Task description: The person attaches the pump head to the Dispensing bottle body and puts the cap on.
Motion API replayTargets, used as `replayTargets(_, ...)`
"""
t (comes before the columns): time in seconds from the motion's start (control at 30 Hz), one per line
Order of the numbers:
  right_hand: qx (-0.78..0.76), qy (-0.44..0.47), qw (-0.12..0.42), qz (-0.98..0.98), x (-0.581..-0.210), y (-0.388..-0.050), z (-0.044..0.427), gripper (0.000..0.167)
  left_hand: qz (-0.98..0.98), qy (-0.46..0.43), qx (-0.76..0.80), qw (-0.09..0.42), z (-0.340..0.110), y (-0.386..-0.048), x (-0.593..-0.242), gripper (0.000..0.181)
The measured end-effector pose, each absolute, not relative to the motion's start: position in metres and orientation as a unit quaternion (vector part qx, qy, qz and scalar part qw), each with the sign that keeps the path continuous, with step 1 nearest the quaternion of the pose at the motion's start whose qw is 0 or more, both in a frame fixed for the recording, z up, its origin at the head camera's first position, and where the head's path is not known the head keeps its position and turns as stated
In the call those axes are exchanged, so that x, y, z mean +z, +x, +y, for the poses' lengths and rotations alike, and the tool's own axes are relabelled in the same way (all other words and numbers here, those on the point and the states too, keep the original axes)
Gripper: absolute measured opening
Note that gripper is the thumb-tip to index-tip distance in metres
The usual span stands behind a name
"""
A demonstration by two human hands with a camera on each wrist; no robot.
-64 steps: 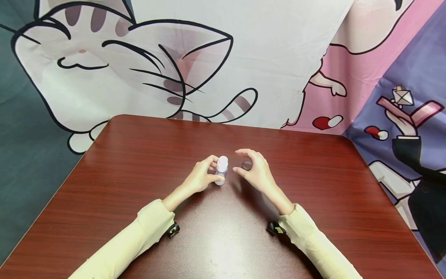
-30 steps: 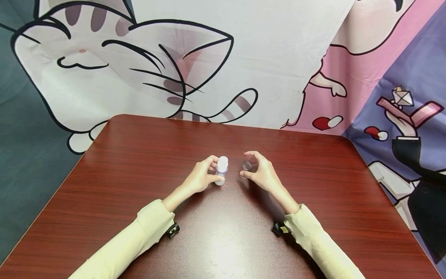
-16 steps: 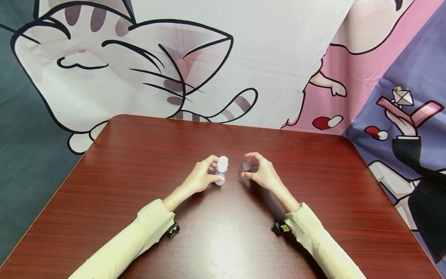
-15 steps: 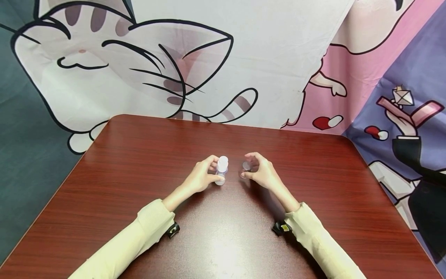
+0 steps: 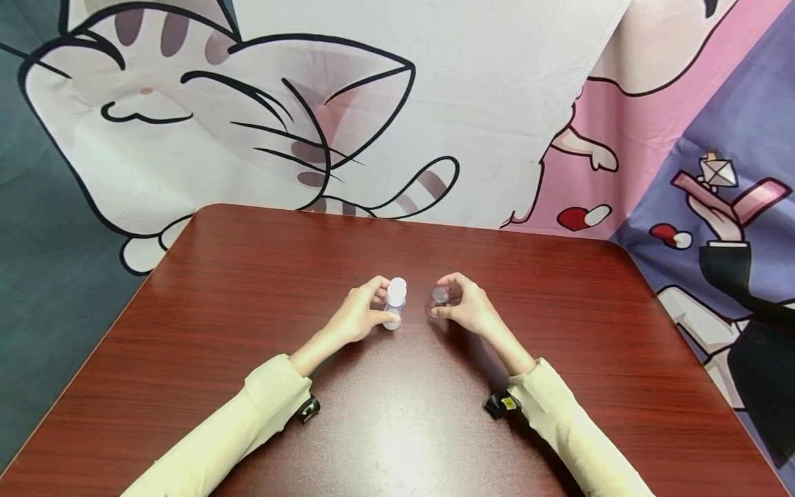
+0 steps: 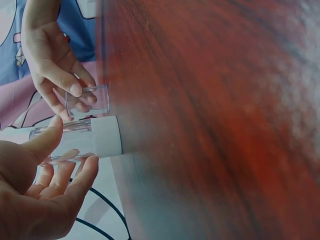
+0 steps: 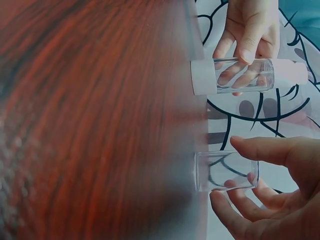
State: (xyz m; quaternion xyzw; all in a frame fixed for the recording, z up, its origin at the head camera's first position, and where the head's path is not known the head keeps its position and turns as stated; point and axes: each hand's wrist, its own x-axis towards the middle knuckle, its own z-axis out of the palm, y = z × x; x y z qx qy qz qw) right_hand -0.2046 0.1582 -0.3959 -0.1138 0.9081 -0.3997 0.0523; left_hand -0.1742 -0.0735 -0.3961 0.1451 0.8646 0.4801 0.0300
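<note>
My left hand (image 5: 355, 314) holds a small clear bottle (image 5: 395, 304) upright on the table, thumb on one side and fingers on the other. It has a white base (image 7: 202, 77) and a white top (image 5: 397, 286). Just to its right stands a short clear cylinder like a bottle cap (image 7: 225, 171), also on the table. My right hand (image 5: 473, 310) curves loosely around this cap. In the right wrist view a narrow gap shows between the thumb (image 7: 265, 148) and the cap's wall, while a fingertip lies close at the other side.
Both things stand on a dark red wood-grain table (image 5: 261, 276), its far edge well beyond them. A printed cloth (image 5: 484, 103) with cartoon figures hangs behind. Each wrist carries a small black camera, the left one (image 5: 307, 409) and the right one (image 5: 499, 405).
My right hand has moved right, away from the bottle, to around the clear cap, and its fingers have drawn slightly closer together. The left hand and bottle have stayed in place.
</note>
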Motion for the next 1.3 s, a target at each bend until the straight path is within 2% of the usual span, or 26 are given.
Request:
replayTargets(1.1, -0.422, -0.116, 0.056, 0.897, -0.396, -0.203, 0.157, 0.041, 0.866, 0.142, 0.479, 0.025, -0.073, -0.173, -0.397, 0.041)
replayTargets(1.3, -0.420, -0.131, 0.042, 0.897, -0.389, -0.196, 0.153, 0.040, 0.865, 0.140, 0.481, 0.025, -0.073, -0.173, -0.396, 0.040)
